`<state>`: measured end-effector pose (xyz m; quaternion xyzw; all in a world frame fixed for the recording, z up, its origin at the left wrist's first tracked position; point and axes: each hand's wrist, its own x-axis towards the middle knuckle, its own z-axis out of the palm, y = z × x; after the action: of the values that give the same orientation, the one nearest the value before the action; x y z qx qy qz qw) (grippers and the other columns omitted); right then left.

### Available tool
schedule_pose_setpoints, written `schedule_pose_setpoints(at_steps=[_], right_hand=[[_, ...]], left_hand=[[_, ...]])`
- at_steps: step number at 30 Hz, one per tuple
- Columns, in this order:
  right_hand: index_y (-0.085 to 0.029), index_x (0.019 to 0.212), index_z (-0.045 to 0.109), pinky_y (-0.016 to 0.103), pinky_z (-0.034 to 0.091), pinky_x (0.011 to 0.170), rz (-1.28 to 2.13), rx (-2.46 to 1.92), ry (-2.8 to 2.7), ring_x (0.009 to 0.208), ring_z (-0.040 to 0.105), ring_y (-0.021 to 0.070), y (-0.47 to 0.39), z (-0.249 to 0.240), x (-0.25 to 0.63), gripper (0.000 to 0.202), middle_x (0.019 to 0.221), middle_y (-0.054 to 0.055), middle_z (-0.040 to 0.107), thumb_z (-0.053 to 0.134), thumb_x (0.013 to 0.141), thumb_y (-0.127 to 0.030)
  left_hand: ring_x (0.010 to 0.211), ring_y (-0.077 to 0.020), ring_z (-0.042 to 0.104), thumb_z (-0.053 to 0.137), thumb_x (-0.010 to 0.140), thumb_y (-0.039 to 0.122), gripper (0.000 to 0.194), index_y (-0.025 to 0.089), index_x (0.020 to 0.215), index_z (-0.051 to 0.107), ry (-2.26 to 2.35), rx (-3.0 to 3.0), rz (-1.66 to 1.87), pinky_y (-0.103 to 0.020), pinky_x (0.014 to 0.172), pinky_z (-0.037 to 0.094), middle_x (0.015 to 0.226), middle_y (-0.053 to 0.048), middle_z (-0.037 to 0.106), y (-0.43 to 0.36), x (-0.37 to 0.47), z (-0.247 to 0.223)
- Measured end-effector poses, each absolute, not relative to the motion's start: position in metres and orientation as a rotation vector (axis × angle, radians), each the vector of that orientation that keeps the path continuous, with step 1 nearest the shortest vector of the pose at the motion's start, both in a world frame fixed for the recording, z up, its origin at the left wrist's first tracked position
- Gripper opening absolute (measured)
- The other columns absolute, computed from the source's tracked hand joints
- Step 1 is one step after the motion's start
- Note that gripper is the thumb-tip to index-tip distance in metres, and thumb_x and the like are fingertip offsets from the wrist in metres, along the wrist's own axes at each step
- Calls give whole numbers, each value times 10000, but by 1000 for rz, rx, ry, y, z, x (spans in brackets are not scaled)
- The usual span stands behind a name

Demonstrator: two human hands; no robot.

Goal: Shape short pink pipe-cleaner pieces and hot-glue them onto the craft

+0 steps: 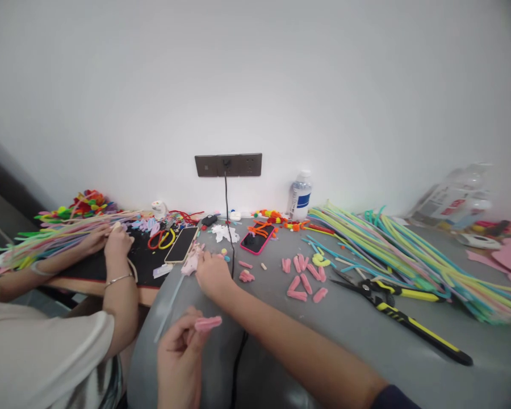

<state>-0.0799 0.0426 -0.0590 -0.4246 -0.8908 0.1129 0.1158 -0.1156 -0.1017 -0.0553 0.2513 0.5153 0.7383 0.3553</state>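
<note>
My left hand (181,349), low in the view, pinches a short pink fuzzy piece (208,324) between thumb and fingertips. Farther forward, my right hand (213,272) reaches to a pale pink crumpled heap (191,262) on the grey table; its fingertips touch the heap and look bent together, but whether they hold anything is hidden. Right of that hand lie a small pink bundle (246,276) and several folded pink pieces (304,283).
Long-handled black and yellow shears (417,329) lie at the right beside pastel fuzzy stems (392,255). A bottle (300,196) and phones (258,238) stand or lie farther back. A black cable (226,199) crosses the table. Another person's hands (118,241) work at the left.
</note>
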Motion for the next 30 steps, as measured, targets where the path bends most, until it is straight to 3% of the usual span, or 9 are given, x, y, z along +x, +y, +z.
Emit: schedule_pose_setpoints(at_steps=[4,7,9,12,14,18,21,26,30], right_hand=[[-12,1126,694,389,490,913,380,-1158,-2614,1106,638,322,42,-53,-65,367,1132,246,712,609,913,-298],[-122,1031,745,309,482,886,432,-1146,-2549,1035,671,250,48,-48,-36,246,1047,144,765,583,945,-285],[-167,1070,738,261,465,893,444,-1196,-2459,1047,668,199,58,-45,-10,236,1087,99,764,529,979,-229],[-128,1145,712,248,462,871,443,-1328,-2338,1035,673,186,75,-43,30,280,1143,116,751,487,979,-137],[-133,1085,742,250,469,830,465,-1378,-2329,976,694,190,84,-45,47,245,1084,104,773,547,937,-117],[-170,893,788,272,463,763,499,-1421,-2381,886,709,214,89,-53,52,109,939,80,794,690,872,-215],[-158,858,784,300,450,795,489,-1441,-2421,922,699,243,88,-59,40,135,928,103,784,736,861,-284],[-125,801,770,347,432,864,518,-1459,-2427,1001,673,285,90,-61,33,97,986,164,769,754,846,-210],[-121,848,767,310,446,796,619,-1461,-2330,897,674,235,88,-49,55,115,943,141,771,708,881,-214]], left_hand=[[575,-97,543,969,388,472,411,170,557,748,1278,605,1915,-177,557,502,566,-3,615,-94,-110,-55],[558,-99,542,969,390,467,408,173,557,740,1259,604,1901,-178,530,489,547,5,605,-90,-108,-59],[556,-106,542,967,392,470,411,173,566,742,1267,616,1888,-185,517,481,544,3,605,-87,-107,-62],[539,-100,516,962,389,491,433,169,592,755,1295,593,1868,-186,498,462,542,3,603,-80,-103,-65],[513,-86,478,958,373,511,453,167,594,763,1302,562,1846,-176,478,432,518,14,575,-73,-100,-67],[529,-82,441,948,417,507,436,164,638,795,1307,645,1743,-173,494,400,519,25,537,-59,-89,-69],[535,-82,392,926,485,508,415,163,684,811,1327,763,1656,-178,499,364,519,40,477,-52,-81,-72],[579,-100,376,892,543,539,430,150,706,815,1381,885,1547,-201,535,341,554,33,446,-46,-75,-76],[578,-102,350,876,546,566,466,139,722,813,1413,902,1463,-212,530,293,561,38,407,-43,-74,-76]])
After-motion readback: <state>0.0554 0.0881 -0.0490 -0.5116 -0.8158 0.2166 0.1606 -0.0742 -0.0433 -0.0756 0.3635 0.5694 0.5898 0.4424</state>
